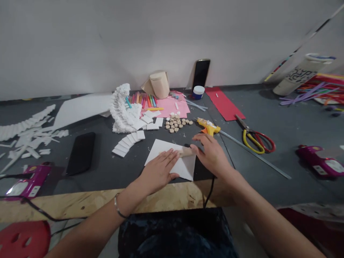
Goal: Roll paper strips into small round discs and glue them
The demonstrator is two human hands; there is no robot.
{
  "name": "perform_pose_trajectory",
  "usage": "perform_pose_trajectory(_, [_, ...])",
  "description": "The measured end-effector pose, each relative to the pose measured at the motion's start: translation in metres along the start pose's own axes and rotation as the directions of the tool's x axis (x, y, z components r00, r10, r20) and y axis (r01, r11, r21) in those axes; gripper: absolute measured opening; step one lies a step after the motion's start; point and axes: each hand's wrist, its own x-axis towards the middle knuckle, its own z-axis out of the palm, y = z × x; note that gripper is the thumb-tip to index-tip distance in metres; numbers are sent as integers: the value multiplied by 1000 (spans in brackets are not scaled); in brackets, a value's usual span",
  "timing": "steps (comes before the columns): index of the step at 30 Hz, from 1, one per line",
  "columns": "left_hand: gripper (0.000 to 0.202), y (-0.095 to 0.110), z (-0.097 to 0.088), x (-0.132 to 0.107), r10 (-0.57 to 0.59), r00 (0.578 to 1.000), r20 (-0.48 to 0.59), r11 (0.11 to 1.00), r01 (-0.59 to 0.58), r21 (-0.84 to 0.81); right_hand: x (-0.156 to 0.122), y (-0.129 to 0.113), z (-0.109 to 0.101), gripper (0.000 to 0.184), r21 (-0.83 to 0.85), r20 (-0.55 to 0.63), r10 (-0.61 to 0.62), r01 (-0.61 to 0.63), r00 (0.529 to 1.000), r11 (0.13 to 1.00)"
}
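Observation:
My left hand lies flat on a white paper sheet, pressing it against the grey tabletop. Its fingertips reach a tan rolled tube lying on the sheet. My right hand is at the tube's right end, with its fingers seeming to pinch it, though the grip is partly hidden. A dark tip shows at the tube's far side. A yellow-and-orange glue gun sits just beyond my right hand, apart from it.
Red-and-yellow scissors and a long metal ruler lie to the right. White foam squares, wooden discs and a black phone lie nearby. A black cable crosses the plywood table edge.

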Motion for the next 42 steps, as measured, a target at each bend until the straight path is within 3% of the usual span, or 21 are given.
perform_pose_trajectory(2, [62, 0, 0, 1, -5, 1000, 28, 1000, 5, 1, -6, -18, -9, 37, -57, 37, -84, 86, 996, 995])
perform_pose_trajectory(5, [63, -1, 1, 3, -5, 999, 47, 1000, 5, -1, -19, -46, -7, 56, -122, 249, -204, 240, 947, 963])
perform_pose_trajectory(7, [62, -1, 1, 3, -4, 999, 38, 1000, 4, 6, -29, -55, 2, 69, -173, 341, -169, 238, 925, 956])
perform_pose_trajectory(11, [65, -1, -1, -3, 4, 1000, 22, 1000, -5, 16, -44, -50, 15, 81, -279, 399, -44, 167, 916, 946])
perform_pose_trajectory(21, [62, -12, -16, -45, -166, 986, -24, 980, 168, 105, -48, -50, 11, 80, -324, 451, -14, 178, 892, 929])
perform_pose_trajectory(24, [70, 4, -22, -34, -253, 962, -99, 961, 262, 90, -50, -48, 14, 82, -343, 447, -10, 182, 894, 921])
perform_pose_trajectory(26, [76, 22, -22, -14, -214, 969, -120, 975, 219, 37, -54, -42, 16, 77, -341, 454, -40, 215, 890, 915])
perform_pose_trajectory(29, [83, 46, -14, 19, -153, 986, -69, 987, 149, -58, -58, -33, 18, 65, -303, 490, -124, 302, 863, 904])
perform_pose_trajectory(31, [88, 52, -5, 30, -186, 982, -23, 977, 183, -106, -58, -31, 18, 63, -299, 491, -132, 309, 861, 903])
perform_pose_trajectory(37, [86, 36, 8, 3, -234, 972, -23, 971, 232, -66, -50, -32, 10, 71, -268, 462, -120, 267, 879, 926])
perform_pose_trajectory(42, [66, 27, 2, -3, -217, 974, -71, 975, 212, -69, -44, -10, -3, 53, -257, 392, -107, 220, 914, 941])
